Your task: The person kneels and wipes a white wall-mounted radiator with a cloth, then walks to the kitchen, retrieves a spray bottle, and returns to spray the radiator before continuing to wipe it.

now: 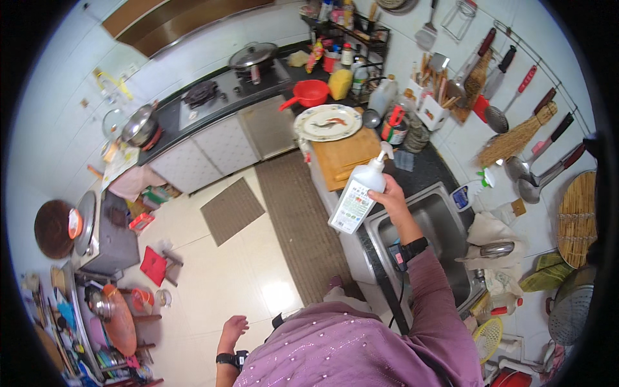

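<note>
A white pump bottle (357,194) with a printed label is gripped in my right hand (390,197), tilted, its pump head pointing up and away from me. The bottle is held in the air in front of the counter edge, beside the steel sink (435,227). Just beyond it lies a wooden cutting board (346,155) with an oval plate (329,123) on its far end; the plate bears a fish pattern. My left hand (235,329) hangs low over the tiled floor, holding nothing, its fingers slightly apart.
A red plastic strainer (311,93) and a lidded pan (253,57) on the gas stove (227,94) stand at the back. Bottles and a white chopstick holder (429,112) line the wall; ladles and knives hang above. At left are a wooden stool (171,266) and a round orange table top (120,319).
</note>
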A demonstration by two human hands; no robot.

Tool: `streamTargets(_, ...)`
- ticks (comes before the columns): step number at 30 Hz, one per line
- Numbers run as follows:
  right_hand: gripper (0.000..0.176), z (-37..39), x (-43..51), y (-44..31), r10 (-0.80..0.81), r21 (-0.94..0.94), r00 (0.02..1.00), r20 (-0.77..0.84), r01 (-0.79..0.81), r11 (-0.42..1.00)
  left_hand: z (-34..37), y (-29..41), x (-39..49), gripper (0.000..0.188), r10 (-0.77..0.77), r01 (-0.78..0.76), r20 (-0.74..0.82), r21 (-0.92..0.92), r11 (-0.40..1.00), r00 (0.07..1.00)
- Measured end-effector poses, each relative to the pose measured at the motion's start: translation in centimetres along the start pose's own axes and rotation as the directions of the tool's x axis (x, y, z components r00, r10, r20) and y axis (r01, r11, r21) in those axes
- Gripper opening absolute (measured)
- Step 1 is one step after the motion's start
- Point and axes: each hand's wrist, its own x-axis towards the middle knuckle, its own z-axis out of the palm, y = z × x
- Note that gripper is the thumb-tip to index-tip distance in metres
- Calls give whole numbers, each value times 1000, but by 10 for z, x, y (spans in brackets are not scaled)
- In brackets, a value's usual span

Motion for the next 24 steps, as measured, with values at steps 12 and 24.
streamTargets(12,75,336,-169,18,171,66,691,702,-302,951,-87,-21,-133,57,487,-494,-83,-143,858,870)
streamTargets(24,75,601,-366,43,252,-260,-74,965,-390,883,-197,-164,-254,105,503,-567,-272,-497,656,820)
